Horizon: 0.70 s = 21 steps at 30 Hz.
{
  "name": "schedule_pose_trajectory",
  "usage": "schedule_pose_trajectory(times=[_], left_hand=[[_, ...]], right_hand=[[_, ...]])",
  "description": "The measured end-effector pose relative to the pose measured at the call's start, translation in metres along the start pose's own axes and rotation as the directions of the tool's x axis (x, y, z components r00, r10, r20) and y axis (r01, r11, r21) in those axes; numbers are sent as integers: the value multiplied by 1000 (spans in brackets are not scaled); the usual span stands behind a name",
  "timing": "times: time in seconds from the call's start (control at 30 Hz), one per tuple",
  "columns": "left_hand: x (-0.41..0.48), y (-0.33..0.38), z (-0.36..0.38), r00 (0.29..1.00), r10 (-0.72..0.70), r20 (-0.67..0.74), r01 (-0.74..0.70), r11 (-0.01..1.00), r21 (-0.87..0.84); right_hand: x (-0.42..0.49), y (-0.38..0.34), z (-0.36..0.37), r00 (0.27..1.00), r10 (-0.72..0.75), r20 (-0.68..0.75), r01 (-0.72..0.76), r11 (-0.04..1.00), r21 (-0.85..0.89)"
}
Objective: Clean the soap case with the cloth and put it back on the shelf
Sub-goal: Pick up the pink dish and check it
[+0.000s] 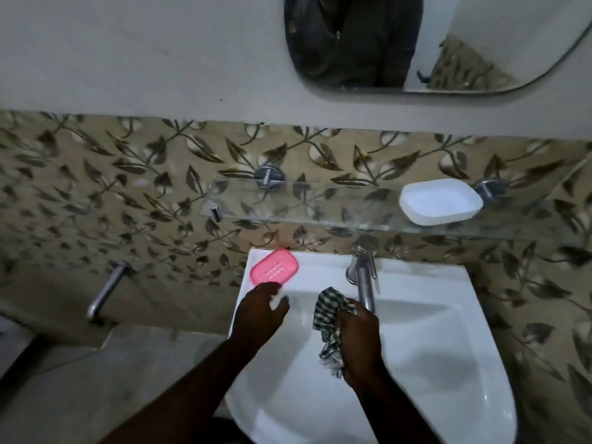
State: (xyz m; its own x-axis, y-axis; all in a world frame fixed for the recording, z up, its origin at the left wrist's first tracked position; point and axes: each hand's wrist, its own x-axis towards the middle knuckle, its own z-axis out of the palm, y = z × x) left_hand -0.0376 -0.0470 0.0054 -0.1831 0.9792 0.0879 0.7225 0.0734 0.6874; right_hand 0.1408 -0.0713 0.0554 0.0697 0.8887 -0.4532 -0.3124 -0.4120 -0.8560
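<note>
Nearest, over the bowl of the white ceramic washbasin (432,363), the right hand (360,344) is closed in a fist around a bunched green-and-white checked cloth (328,328), whose loose ends hang out above and below the fingers. Just left of it the left hand (259,310) hovers with fingers spread and curled, empty, its fingertips at the near edge of a pink perforated plastic soap-case tray (274,266); whether they touch the tray cannot be told, as the hand is blurred. The tray lies flat on the basin's back left corner, beside the chrome tap (363,277) that rises at the middle of the rim. Beyond, fixed to the leaf-patterned tiled wall (96,174), runs a clear glass shelf (288,203), and on its right part sits the white plastic soap-case base (440,201), upright and empty. Higher still hangs a mirror (480,43). By the look of it the case has been split and the wiping is only at its start or between pieces. The next move calls for the left hand to grip one piece firmly while the cloth works into its holes and rim.
</note>
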Motion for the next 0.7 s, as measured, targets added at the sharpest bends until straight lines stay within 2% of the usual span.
schedule_pose_trajectory(times=[0.1,0.17,0.3,0.4,0.47,0.53,0.6,0.7], left_hand=[[22,-30,-1,988,-98,119,59,954,295],[36,-42,1,983,-122,140,66,933,354],[60,-48,9,982,-82,167,-1,895,446],[72,-52,18,980,-49,193,-55,865,500],[78,-56,24,985,-18,172,-69,872,484],[81,-57,23,986,-6,167,-66,904,423],[78,-49,17,989,21,149,-64,953,297],[57,-32,7,985,174,11,-174,982,70]], right_hand=[[8,5,11,990,140,4,-139,987,-78],[11,6,20,982,187,-1,-187,979,-87],[24,13,31,969,247,10,-244,961,-131],[29,17,34,987,160,6,-155,966,-208],[35,22,31,996,89,1,-85,952,-293],[35,18,30,996,80,33,-63,935,-349],[33,11,29,993,109,33,-91,934,-347],[31,5,24,993,118,10,-109,947,-304]])
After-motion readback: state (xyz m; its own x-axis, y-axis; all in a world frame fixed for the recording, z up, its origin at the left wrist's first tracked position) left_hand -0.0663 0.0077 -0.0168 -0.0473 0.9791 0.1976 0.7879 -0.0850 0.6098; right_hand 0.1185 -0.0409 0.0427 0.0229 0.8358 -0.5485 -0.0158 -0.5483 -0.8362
